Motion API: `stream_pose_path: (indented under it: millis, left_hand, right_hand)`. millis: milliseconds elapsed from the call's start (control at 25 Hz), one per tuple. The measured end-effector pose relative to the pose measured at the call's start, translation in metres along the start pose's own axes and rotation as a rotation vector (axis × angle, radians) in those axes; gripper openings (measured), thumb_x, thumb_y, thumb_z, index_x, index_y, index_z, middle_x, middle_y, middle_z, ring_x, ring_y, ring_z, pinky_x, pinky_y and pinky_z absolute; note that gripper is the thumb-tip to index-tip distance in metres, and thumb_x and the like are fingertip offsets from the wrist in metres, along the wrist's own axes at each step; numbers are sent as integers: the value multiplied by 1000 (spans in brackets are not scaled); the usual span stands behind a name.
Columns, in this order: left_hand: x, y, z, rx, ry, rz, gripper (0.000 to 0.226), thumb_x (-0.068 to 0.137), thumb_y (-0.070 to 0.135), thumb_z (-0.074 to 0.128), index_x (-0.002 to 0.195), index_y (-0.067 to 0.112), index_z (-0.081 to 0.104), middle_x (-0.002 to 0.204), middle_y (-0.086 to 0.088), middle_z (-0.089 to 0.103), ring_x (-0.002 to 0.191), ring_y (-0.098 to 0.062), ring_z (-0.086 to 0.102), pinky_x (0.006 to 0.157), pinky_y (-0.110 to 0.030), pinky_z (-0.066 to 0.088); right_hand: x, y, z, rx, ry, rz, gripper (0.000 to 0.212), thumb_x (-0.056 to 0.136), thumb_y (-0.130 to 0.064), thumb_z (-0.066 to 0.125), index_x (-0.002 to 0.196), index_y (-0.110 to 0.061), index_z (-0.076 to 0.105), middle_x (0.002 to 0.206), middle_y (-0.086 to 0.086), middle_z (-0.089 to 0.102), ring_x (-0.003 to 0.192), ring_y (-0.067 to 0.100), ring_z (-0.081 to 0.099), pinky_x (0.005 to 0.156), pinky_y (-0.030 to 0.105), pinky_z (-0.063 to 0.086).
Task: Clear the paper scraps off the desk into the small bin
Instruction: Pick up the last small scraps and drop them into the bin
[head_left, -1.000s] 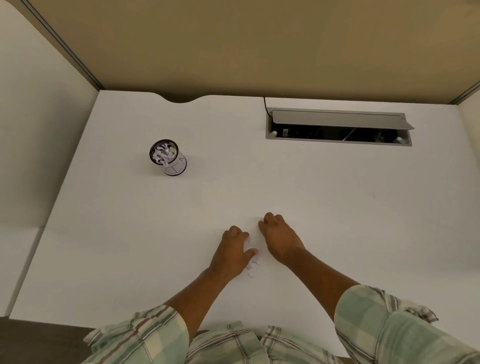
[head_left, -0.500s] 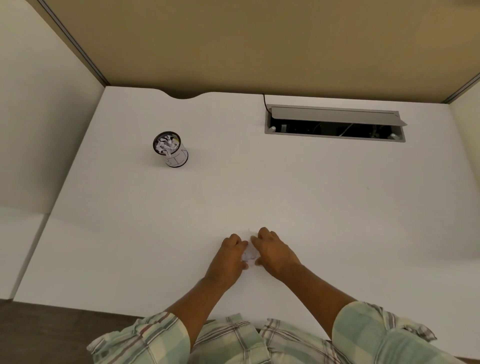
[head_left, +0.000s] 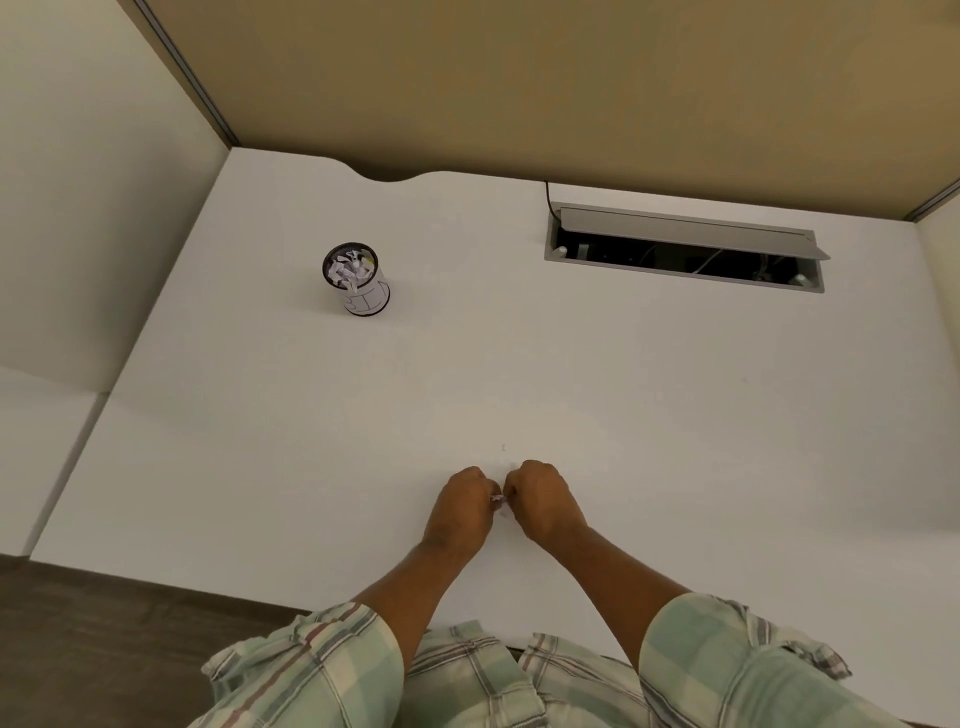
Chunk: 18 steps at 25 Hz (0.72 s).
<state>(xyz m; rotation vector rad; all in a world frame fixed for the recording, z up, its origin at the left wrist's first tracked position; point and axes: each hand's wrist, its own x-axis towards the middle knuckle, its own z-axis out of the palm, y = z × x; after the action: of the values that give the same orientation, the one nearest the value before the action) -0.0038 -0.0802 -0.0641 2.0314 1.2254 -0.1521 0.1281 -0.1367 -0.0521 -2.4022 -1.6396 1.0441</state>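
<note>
A white bench (head_left: 519, 364) is seen from above, with two bare forearms reaching onto it from the bottom edge. Both sleeves (head_left: 322, 670) are of pale green checked cloth and are pushed up past the elbows.

The left hand (head_left: 462, 501) and the right hand (head_left: 540, 501) are brought together near the front of the bench, knuckles almost touching. Both hands are curled into loose fists, fingers bent inward and downward. A small bunch of white paper scraps (head_left: 497, 500) is pinched in the narrow gap between them, and only a sliver of it can be seen. It cannot be told which hand carries most of the hold, nor how much paper is hidden under the fingers. A faint pale scrap appears just below the gap, but it is too blurred to be made out clearly.

The small bin (head_left: 358, 280) is placed well beyond the hands and off to their left. It is a round, dark mesh cup wrapped with a white paper band, standing upright on the bench. It is already filled nearly to the rim with crumpled white scraps.

Beyond the hands and to their right, a long grey cable hatch (head_left: 685, 249) is set into the bench, with its flap propped open and dark wiring shown inside. Tan partition walls (head_left: 519, 78) are raised behind the bench.
</note>
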Motion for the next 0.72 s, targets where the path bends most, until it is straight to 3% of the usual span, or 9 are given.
stream_pose_path:
  millis: [80, 160, 320, 440, 560, 720]
  left_hand:
    - [1, 2, -6, -6, -23, 4, 19, 96, 20, 67, 86, 10, 80, 83, -8, 74, 77, -21, 67, 72, -29, 52]
    - [2, -1, -13, -44, -29, 30, 18, 92, 18, 70, 80, 9, 79, 75, -8, 74, 74, -22, 66, 71, -36, 55]
    - [3, -7, -31, -113, 4, 45, 14, 90, 20, 74, 78, 16, 80, 71, 0, 73, 63, -9, 59, 59, -22, 46]
    - [8, -7, -60, -168, 45, 58, 8, 89, 20, 77, 83, 16, 81, 75, 3, 74, 65, -9, 61, 59, -15, 44]
    - [20, -8, -101, -238, 97, 58, 10, 89, 24, 77, 86, 16, 82, 77, 4, 76, 71, -14, 68, 64, -23, 53]
    - [48, -15, -167, -302, 164, 53, 14, 89, 27, 76, 80, 18, 79, 62, 12, 67, 58, -6, 58, 58, -19, 44]
  right_hand:
    - [1, 0, -5, 92, 10, 46, 18, 93, -9, 62, 95, -9, 79, 96, 7, 76, 89, 21, 70, 79, 27, 55]
    - [1, 1, -10, 247, 17, 113, 14, 87, -7, 66, 84, -10, 80, 85, 4, 76, 79, 17, 71, 70, 24, 55]
    - [1, -3, -19, 544, 34, 209, 13, 79, -3, 72, 69, -11, 77, 65, 4, 74, 57, 11, 67, 58, 24, 57]
    - [9, -18, -34, 717, 70, 231, 9, 76, -3, 78, 71, -10, 78, 67, 5, 75, 57, 13, 71, 62, 27, 61]
    - [28, -45, -57, 865, 110, 218, 9, 74, -6, 83, 71, -13, 79, 72, 5, 77, 66, 21, 76, 69, 30, 63]
    - [65, -90, -97, 979, 158, 133, 8, 75, -8, 84, 74, -14, 80, 76, 6, 78, 73, 27, 77, 74, 35, 65]
